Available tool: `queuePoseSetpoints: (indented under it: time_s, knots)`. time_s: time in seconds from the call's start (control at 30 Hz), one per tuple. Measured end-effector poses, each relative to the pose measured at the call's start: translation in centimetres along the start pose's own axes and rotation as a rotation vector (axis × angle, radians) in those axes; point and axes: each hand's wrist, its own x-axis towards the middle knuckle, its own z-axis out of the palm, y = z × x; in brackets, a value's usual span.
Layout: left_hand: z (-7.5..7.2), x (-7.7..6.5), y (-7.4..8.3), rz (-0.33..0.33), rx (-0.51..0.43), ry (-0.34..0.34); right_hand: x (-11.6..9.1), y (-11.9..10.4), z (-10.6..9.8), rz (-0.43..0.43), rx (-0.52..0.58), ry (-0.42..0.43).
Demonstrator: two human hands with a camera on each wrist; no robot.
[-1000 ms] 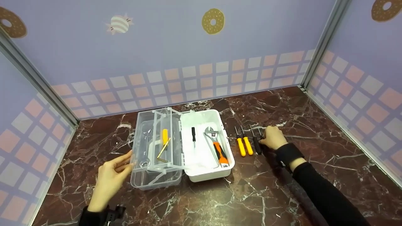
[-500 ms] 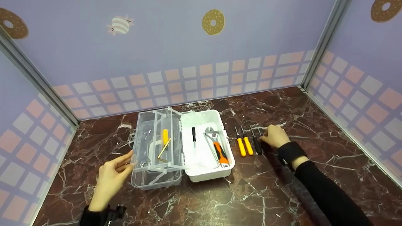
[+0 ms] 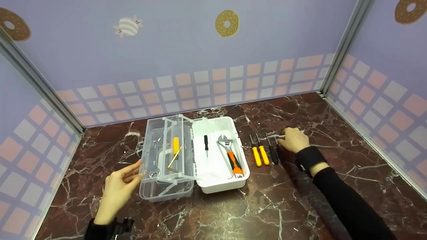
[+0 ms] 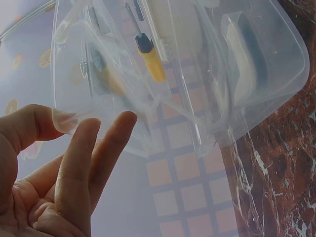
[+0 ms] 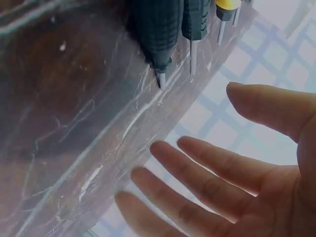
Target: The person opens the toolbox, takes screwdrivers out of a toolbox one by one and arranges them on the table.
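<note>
My left hand (image 3: 116, 190) pinches the left edge of the clear toolbox lid (image 3: 146, 193). In the left wrist view, a fingertip shows through the lid's plastic (image 4: 177, 103). My right hand (image 3: 294, 139) is just beyond a row of screwdrivers, fingers apart and holding nothing in the right wrist view. The row has two yellow-handled screwdrivers (image 3: 256, 156) and, on their right, a black-handled screwdriver (image 3: 273, 155). Beside these lies another dark screwdriver (image 5: 158, 34), partly hidden by the right hand in the head view.
The white toolbox body (image 3: 217, 186) holds a small black screwdriver (image 3: 206, 143), an orange-handled adjustable wrench (image 3: 233, 161) and a thin silver rod (image 3: 225, 156). Across the clear lid side lie a yellow handle (image 3: 175, 145), a gold hex key (image 3: 174, 159) and a wrench (image 3: 154, 173). Walls enclose the marble table.
My right hand has let go of the rightmost dark screwdriver and moved slightly back and to the right. The left hand stays at the lid.
</note>
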Motion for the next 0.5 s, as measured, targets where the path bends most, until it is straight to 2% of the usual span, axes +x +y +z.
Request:
queuePoseSetpoints:
  time_s: [0.13,0.23,0.37,0.5]
  knots:
    - [0.1,-0.1,0.0,-0.002,0.005,-0.005,0.0,-0.1,0.1,-0.02,-0.033,-0.009]
    - [0.1,0.0,0.0,-0.005,0.012,-0.002,0.2,-0.4,0.4,-0.084,-0.047,-0.003]
    - [0.0,0.0,0.0,-0.018,0.014,-0.007,0.5,-0.8,0.9,-0.163,-0.026,-0.001]
    - [-0.1,0.0,0.1,-0.032,0.014,-0.018,0.6,-1.3,1.3,-0.2,0.001,-0.013]
